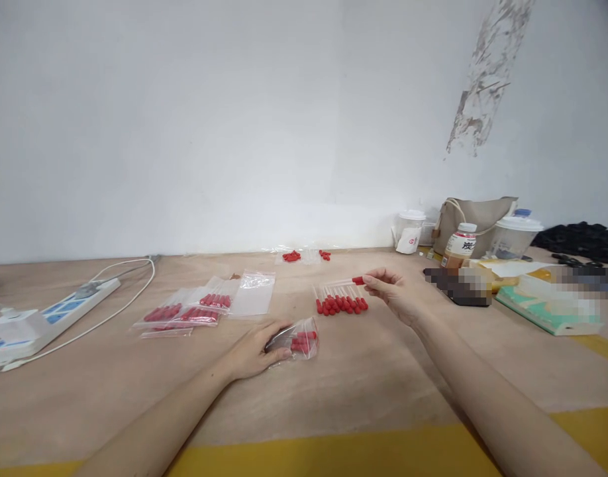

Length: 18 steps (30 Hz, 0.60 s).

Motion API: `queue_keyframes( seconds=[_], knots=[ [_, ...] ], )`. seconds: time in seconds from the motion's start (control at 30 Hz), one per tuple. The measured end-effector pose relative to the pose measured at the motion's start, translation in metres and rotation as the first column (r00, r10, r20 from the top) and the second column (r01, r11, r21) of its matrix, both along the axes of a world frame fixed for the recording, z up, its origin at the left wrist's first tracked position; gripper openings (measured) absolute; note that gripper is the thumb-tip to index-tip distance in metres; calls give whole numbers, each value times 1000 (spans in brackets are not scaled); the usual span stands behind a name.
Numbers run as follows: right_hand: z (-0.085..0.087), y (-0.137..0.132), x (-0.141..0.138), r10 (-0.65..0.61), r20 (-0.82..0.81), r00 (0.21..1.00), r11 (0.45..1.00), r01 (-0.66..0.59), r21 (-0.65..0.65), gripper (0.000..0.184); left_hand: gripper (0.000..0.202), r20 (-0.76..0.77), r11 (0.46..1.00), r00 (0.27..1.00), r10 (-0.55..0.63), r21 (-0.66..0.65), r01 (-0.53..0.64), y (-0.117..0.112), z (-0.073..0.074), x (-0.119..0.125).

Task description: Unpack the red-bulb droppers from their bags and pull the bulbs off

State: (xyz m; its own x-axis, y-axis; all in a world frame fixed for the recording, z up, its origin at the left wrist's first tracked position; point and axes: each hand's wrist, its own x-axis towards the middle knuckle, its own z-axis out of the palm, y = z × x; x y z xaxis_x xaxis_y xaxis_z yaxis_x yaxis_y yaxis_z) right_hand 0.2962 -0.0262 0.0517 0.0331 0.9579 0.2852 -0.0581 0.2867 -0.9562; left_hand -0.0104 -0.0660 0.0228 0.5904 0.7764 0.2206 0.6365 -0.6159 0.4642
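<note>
My left hand [254, 351] rests low over the table, thumb and fingers closed on a small clear zip bag [310, 328]. Several red-headed pieces show through its plastic. My right hand [391, 291] pinches a thin pale stick by its red head [357, 281], its shaft pointing left. Just below that stick lies a row of similar red-headed sticks [341, 304], heads toward me. Left of them sits a flat clear zip bag [253, 295] with nothing visible inside. Farther left, several filled bags [199, 311] of red-headed pieces overlap.
A white power strip [80, 301] and cable [120, 310] lie at left. Small red pieces [291, 256] on clear plastic are near the wall. A bottle [460, 246], lidded cups [410, 232], a grey bag [475, 215] and a green-edged box [547, 308] stand at right.
</note>
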Motion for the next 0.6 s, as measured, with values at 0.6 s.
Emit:
queue_keyframes(
  seconds=[0.6],
  knots=[
    [-45,33,-101,-452,853,262,818,-260,513,11,66,4,994,1000,-7,-106,7,2,-4,-16]
  ],
)
